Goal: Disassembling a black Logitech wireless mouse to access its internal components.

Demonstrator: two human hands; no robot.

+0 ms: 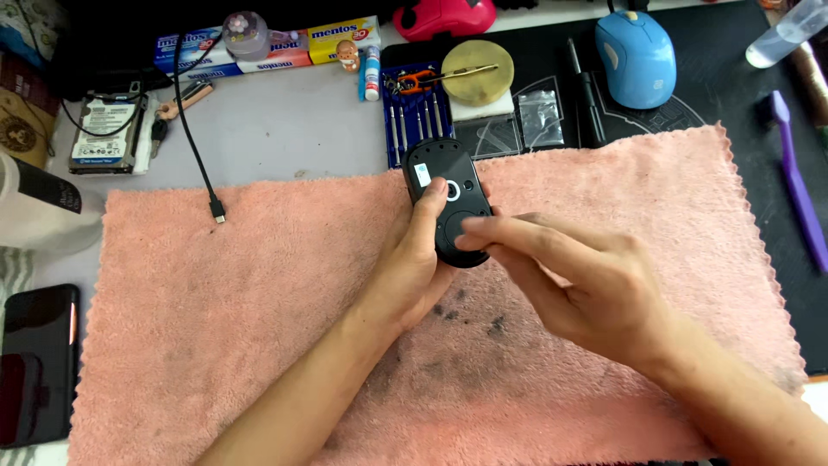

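Two hands worked on a black mouse turned belly-up over a pink towel.

The left hand (412,259) gripped the black mouse (447,200) from below and the side, its thumb laid across the underside near a white ring. The right hand (576,276) reached in from the right with fingers stretched out loosely, holding nothing, its fingertips (470,231) touching the round cover on the mouse's lower half. The mouse was held just above the upper middle of the pink towel (259,328), which bore dark smudges below the hands. A screwdriver set (414,116) lay just beyond the towel's far edge, a blue mouse (636,59) farther right, a black cable (194,147) at left.
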